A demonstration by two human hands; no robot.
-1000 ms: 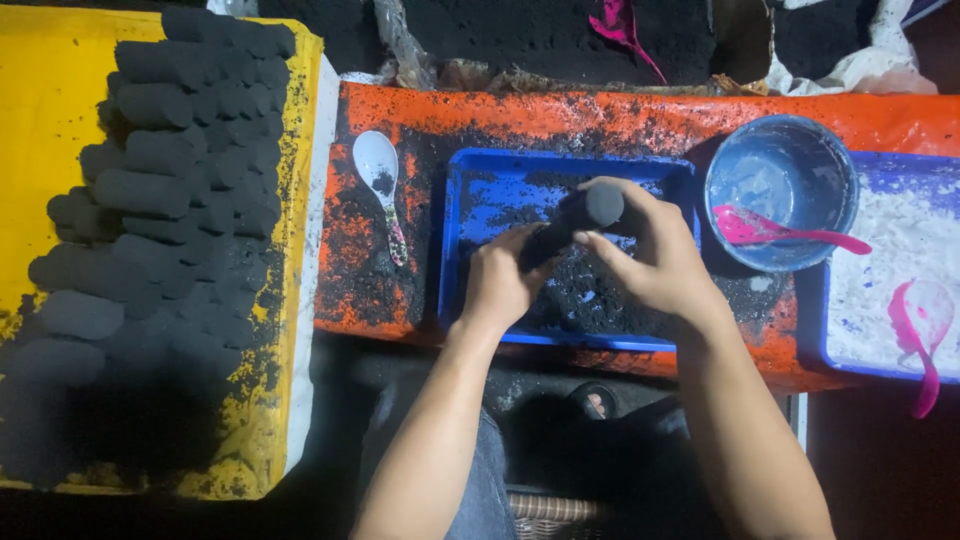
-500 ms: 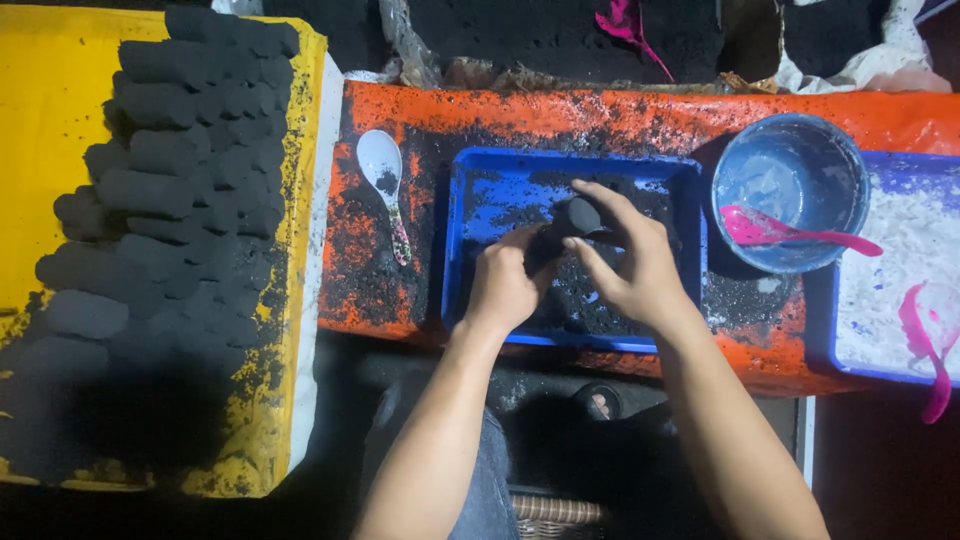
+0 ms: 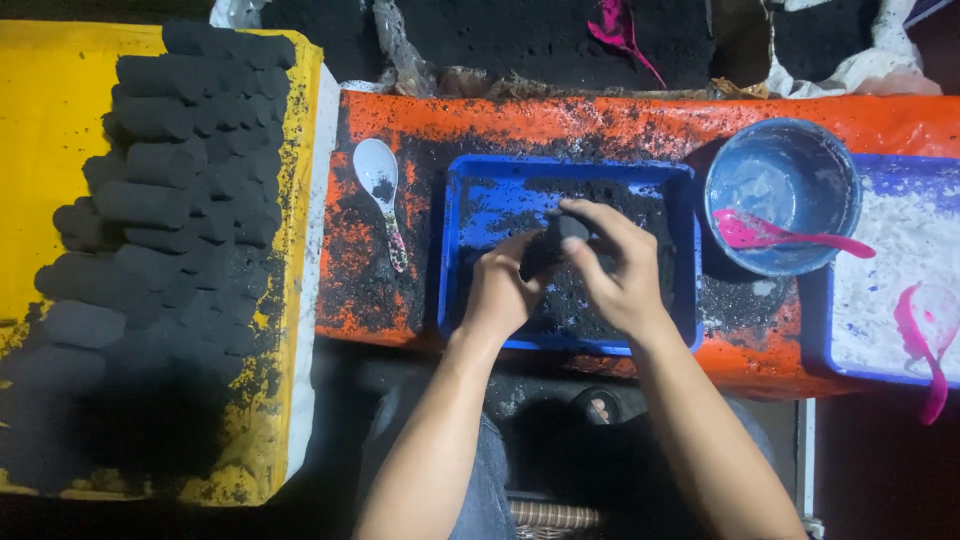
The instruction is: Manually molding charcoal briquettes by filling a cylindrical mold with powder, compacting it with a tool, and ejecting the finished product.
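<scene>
Both hands [image 3: 565, 275] lower over blue tray [image 3: 470, 200], dark cylinder [image 3: 560, 238] now tucked between.

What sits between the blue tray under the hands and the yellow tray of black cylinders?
In the head view, a white spoon lies on the orange surface between the blue tray and the yellow tray, on black powder.

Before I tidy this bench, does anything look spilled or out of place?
Yes. Black powder is scattered over the orange table around the blue tray, outside it, and a white spoon lies loose there, dirtied. Both hands hold a black lump.
</scene>
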